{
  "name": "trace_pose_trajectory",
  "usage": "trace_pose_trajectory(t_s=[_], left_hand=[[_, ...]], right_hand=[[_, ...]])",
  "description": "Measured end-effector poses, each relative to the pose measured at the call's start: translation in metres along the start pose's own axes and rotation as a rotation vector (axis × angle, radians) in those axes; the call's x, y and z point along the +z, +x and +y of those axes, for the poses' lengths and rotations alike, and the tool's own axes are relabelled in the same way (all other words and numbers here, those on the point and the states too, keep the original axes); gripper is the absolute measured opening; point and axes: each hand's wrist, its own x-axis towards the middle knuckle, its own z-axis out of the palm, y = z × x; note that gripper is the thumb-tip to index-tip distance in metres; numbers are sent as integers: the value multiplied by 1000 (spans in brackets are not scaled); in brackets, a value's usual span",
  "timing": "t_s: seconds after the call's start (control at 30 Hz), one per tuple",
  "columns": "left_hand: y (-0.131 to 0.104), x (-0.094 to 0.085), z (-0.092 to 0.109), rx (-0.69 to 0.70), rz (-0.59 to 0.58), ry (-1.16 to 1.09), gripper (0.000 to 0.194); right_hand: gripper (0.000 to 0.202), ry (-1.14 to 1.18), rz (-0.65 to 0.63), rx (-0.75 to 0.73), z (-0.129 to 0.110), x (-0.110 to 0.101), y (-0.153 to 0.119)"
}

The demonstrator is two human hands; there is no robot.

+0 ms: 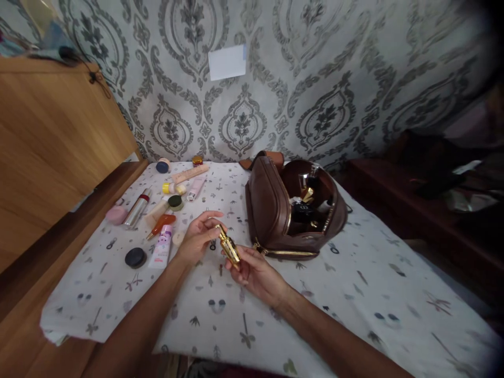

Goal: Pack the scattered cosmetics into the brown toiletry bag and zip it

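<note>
Between my two hands is a small shiny gold bottle (pixel 230 250), tilted with its narrow end toward the upper left. My left hand (pixel 199 237) pinches that narrow top between thumb and fingers. The fingers of my right hand (pixel 255 273) are closed around the lower body. Just beyond my right hand stands a brown leather bag (pixel 268 202), unzipped and gaping, with several dark, gold and clear items inside. Left of my left hand lie a white and purple tube (pixel 161 247) and an orange bottle (pixel 161 226).
Across the left of the patterned cloth (pixel 244 325) lie a black round jar (pixel 135 257), a silver bottle (pixel 137 209), a pink tube (pixel 196 188), a dark green-lidded jar (pixel 175 202) and several other cosmetics. A wooden cabinet (pixel 55 121) stands at left. The patterned wall (pixel 252 110) rises behind.
</note>
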Motion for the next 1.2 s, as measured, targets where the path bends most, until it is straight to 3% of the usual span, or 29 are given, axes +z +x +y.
trace_pose_trajectory(t_s=[0.23,0.43,0.57,0.7,0.8,0.93,1.03,1.2], left_hand=[[-8,4,0,-49,-55,-29,44],[-16,18,-14,-153,-235,52,46],[-18,20,-7,-70,-164,181,39],[-20,19,12,38,-138,430,38],[-25,30,20,20,-234,643,38],[-28,60,18,68,-465,845,39],[-26,81,12,92,-578,890,40],[-20,101,8,33,-649,846,33]], right_hand=[[43,107,-61,27,4,5,-5],[48,123,-14,-89,2,7,-4],[58,-247,19,-182,-9,6,-10],[47,-668,182,-491,-31,6,-33],[33,-852,218,-662,-52,11,-57],[24,-1061,126,-758,-77,15,-82],[17,-1150,64,-763,-91,12,-96],[16,-1238,34,-681,-108,3,-120]])
